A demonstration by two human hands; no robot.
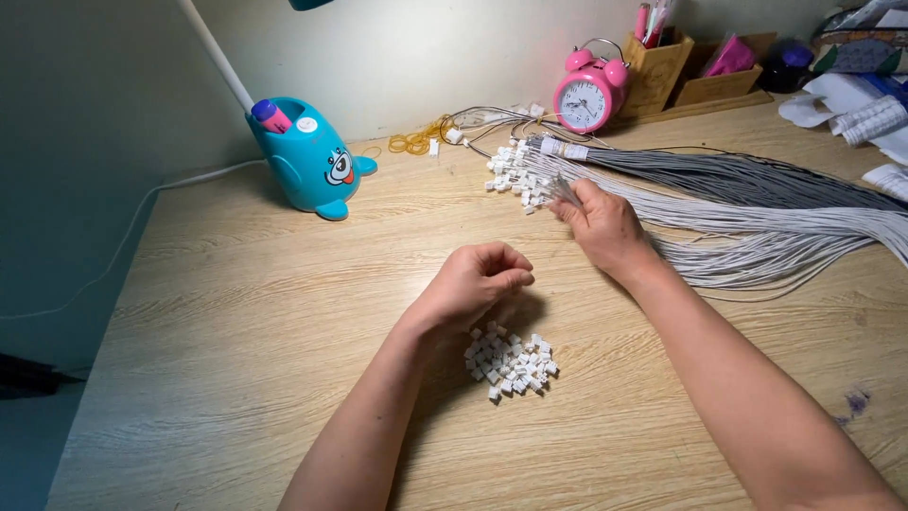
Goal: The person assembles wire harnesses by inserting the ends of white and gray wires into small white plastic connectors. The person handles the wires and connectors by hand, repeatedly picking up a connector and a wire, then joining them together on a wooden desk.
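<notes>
My left hand [476, 282] hovers with fingers curled together just above a small pile of white plastic connector housings [509, 363]; whether it pinches one is hidden. My right hand [602, 225] reaches to a thick bundle of grey wires [757, 213] lying across the wooden desk [236, 322], its fingertips closed on wire ends near the white connector tips [515, 175] at the bundle's left end.
A blue whale-shaped lamp base [310, 161] with a white arm stands at the back left. A pink alarm clock [589, 93], wooden pen holders [662, 66], yellow rubber bands [416, 142] and papers [865, 109] line the back edge.
</notes>
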